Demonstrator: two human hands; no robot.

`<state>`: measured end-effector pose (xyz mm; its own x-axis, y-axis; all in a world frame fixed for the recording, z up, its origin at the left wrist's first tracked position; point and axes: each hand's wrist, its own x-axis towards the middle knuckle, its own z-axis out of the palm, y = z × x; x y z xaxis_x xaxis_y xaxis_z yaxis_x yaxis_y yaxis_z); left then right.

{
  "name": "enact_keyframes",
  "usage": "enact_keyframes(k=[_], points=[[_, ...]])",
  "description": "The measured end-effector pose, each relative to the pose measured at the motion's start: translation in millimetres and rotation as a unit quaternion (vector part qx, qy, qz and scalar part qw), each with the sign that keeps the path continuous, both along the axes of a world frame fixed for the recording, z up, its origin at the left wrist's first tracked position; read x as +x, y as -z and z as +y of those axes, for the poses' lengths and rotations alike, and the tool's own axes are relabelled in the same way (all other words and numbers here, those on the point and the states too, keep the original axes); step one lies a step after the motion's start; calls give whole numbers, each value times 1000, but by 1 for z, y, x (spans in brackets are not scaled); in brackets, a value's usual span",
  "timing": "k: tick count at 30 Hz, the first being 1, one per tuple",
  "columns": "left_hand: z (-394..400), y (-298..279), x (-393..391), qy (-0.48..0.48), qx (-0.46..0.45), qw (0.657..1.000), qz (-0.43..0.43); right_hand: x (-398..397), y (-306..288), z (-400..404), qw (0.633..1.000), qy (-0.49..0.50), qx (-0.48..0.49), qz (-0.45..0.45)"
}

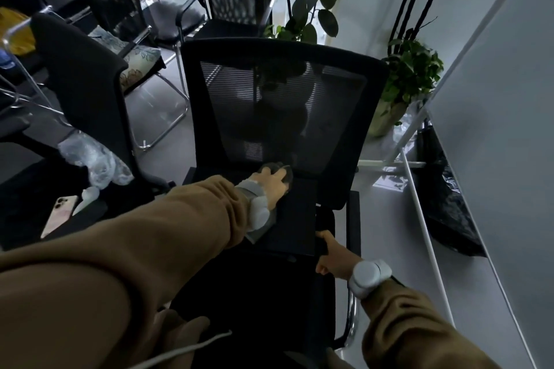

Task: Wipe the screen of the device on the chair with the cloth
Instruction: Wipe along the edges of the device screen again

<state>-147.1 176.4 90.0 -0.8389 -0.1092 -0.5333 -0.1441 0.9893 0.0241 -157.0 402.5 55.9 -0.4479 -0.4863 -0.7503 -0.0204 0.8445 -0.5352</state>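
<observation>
A dim office corner crowded with black chairs, potted plants at the upper right and a white partition down the right edge. At the centre of the frame stands a mesh-backed chair; a dark, flat device lies on its seat, screen up. The person's left hand, reaching in from the lower left in a tan sleeve, presses a grey cloth flat against the upper left part of the screen, fingers extended over the cloth near the far edge. The right hand, at the lower right, grips the device's right edge, thumb on top, apparently steadying it. A phone rests on a neighbouring seat at the left, beside crumpled clear plastic.

Wiping appears to be in progress: cloth and screen are in contact, yet the cloth covers only the left strip. The dark screen shows no clear sign of which areas are already clean, so the centre, right side and near edge may remain to be covered.
</observation>
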Motion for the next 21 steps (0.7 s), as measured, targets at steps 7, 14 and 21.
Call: enact_keyframes(k=[7, 14, 21], points=[[-50, -3, 43, -45, -31, 999, 2, 3, -6, -2, 1000, -10, 25, -1], [-85, -10, 90, -92, -20, 995, 26, 8, -11, -1, 999, -18, 37, 17], [-107, -38, 133, 8, 30, 996, -87, 8, -19, -3, 998, -40, 43, 27]])
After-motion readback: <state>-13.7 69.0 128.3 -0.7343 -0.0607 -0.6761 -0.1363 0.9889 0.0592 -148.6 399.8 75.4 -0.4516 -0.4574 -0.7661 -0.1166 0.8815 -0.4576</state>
